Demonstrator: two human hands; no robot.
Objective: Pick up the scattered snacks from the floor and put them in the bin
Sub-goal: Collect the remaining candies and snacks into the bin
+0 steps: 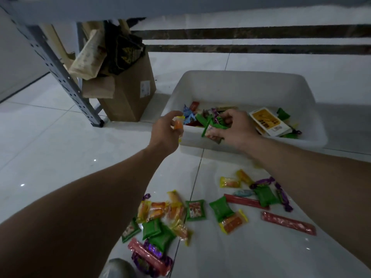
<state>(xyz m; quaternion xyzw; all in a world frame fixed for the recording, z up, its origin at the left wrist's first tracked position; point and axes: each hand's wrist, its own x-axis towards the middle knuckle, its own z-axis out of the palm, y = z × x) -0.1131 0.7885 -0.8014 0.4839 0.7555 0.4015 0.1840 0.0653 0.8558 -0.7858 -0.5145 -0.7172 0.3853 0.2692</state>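
Head view: your left fingers [174, 114] pinch an orange sweet [178, 124], right fingers [230, 115] grip green packets [212, 127] over the part-filled bin [241, 81]; many snacks [195, 210] wait behind them.

The left hand [164, 131] hides its fingertips behind the orange snack [178, 125] it pinches, and that snack is blurred. The right hand [234, 129] covers part of the green packets [212, 127] it grips and some contents of the bin [241, 74]. Print on the yellow box [267, 121] and on the label [145, 88] of the carton [128, 97] is unreadable. The bench [180, 5] runs off the top edge. A grey shape [118, 268] is cut off at the bottom edge and cannot be identified. Both forearms run out of frame.
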